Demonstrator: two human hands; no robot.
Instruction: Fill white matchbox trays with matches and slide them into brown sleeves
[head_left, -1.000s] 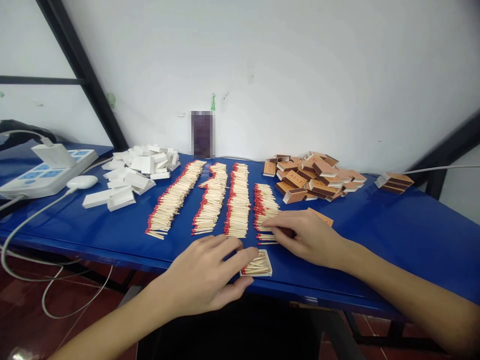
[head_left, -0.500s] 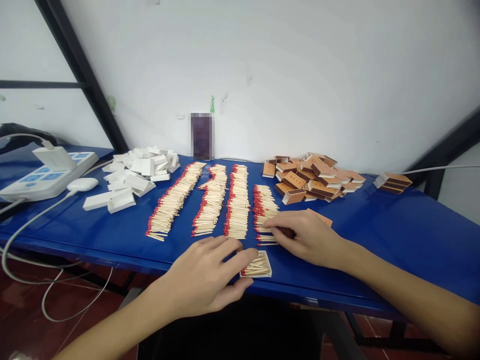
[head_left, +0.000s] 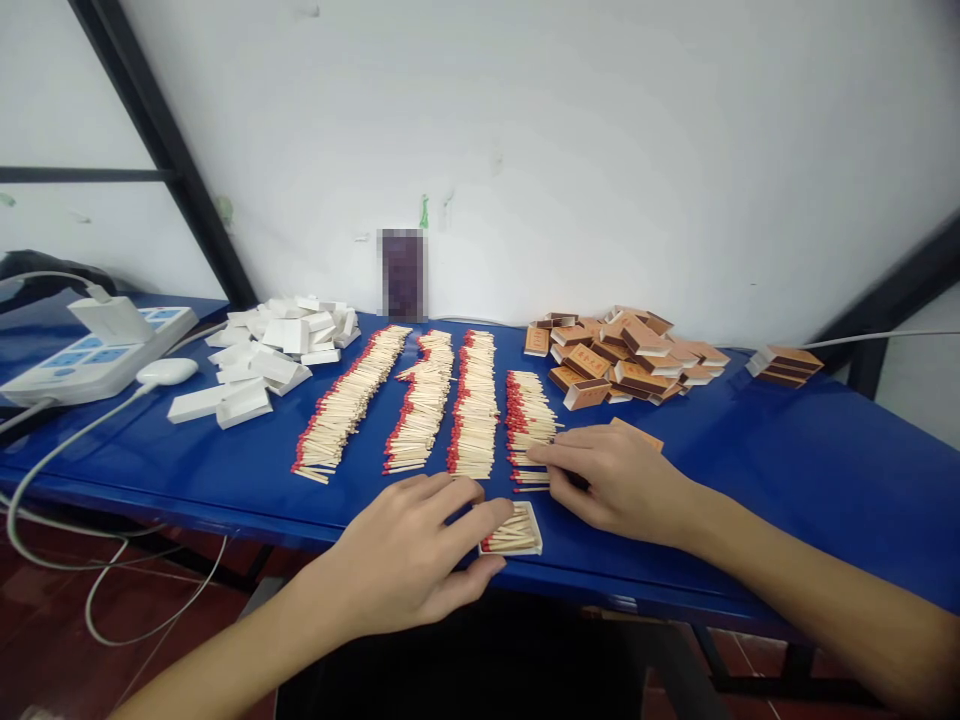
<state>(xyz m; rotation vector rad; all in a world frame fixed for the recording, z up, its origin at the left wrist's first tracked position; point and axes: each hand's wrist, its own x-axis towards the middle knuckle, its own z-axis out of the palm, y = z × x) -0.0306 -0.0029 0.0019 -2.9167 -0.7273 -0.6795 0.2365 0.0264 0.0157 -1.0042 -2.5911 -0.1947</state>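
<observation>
My left hand (head_left: 427, 550) grips a small white matchbox tray (head_left: 538, 535) at the table's front edge, fingers over its far left side and thumb at the near side. Red-tipped matches (head_left: 511, 532) lie inside it, their heads toward the left. Just beyond the tray, my right hand (head_left: 615, 485) rests at the shortest row of matches (head_left: 531, 410). Its index finger reaches out over the near matches, and a gap shows between that finger and the thumb. The remaining fingers are curled and partly hidden; I see no match held.
Three longer match rows (head_left: 472, 400) run away from me on the blue table (head_left: 247, 470). White trays (head_left: 285, 335) are heaped at back left, orange matchbox sleeves (head_left: 615, 355) at back right. One sleeve (head_left: 637, 434) lies behind my right hand. A power strip (head_left: 112, 365) with cables stands far left.
My right thumb has moved away from the index finger, toward me, widening the gap between them. The left hand and the tray stay where they were.
</observation>
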